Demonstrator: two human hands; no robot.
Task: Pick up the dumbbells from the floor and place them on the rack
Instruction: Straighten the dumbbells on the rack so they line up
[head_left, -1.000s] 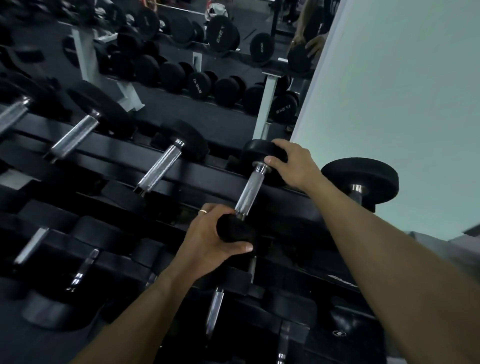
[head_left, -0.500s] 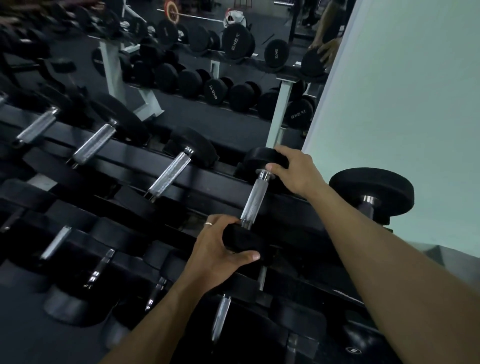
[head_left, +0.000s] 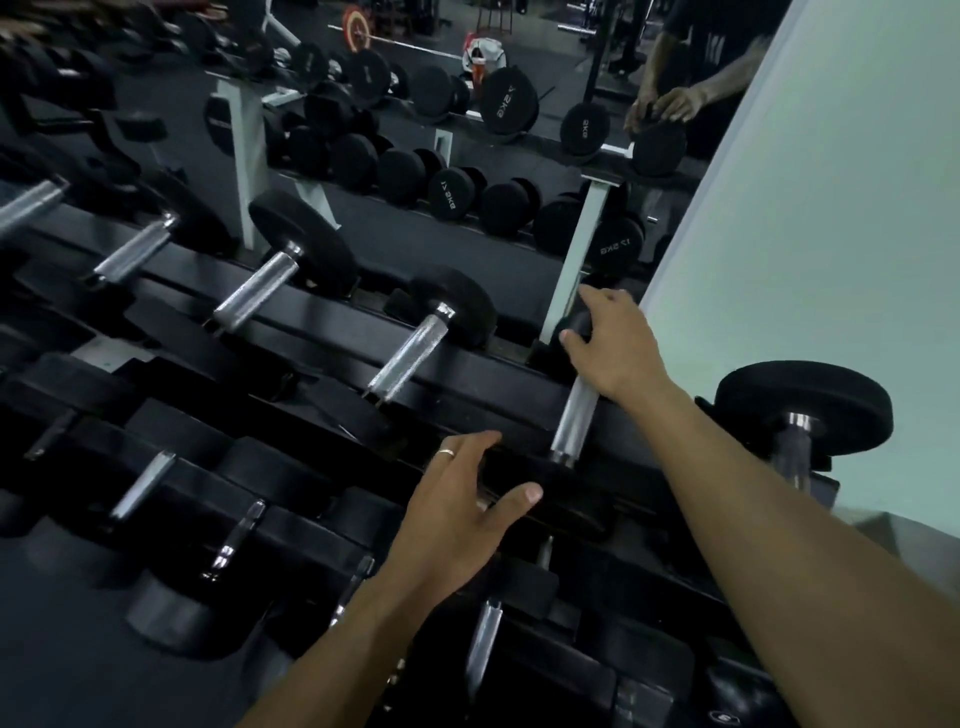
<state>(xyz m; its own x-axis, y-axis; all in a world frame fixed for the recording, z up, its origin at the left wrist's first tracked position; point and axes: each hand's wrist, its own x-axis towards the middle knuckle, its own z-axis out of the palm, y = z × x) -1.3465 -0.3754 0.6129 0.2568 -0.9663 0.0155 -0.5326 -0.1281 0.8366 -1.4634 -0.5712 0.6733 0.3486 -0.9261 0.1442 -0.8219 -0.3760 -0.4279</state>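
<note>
From the head view, the dumbbell (head_left: 571, 415) is lying on the top tier of the rack (head_left: 291, 312), its chrome handle running from the near weight head, low and slightly left, up and away toward the mirror (head_left: 467, 156), matching its neighbours to the left. The right hand (head_left: 618, 348) is resting over the far weight head, fingers and thumb curling around it and covering most of it. The left hand (head_left: 462, 512) is hovering at the near head with fingers spread and fairly straight, thumb out; whether the fingertips are actually touching the rubber is hard to tell, since that end is merging with the dark rail. Another dumbbell (head_left: 800, 410) is sitting just to the right, its near end hidden by the right forearm. The lower tiers are dim and blurring together.
</note>
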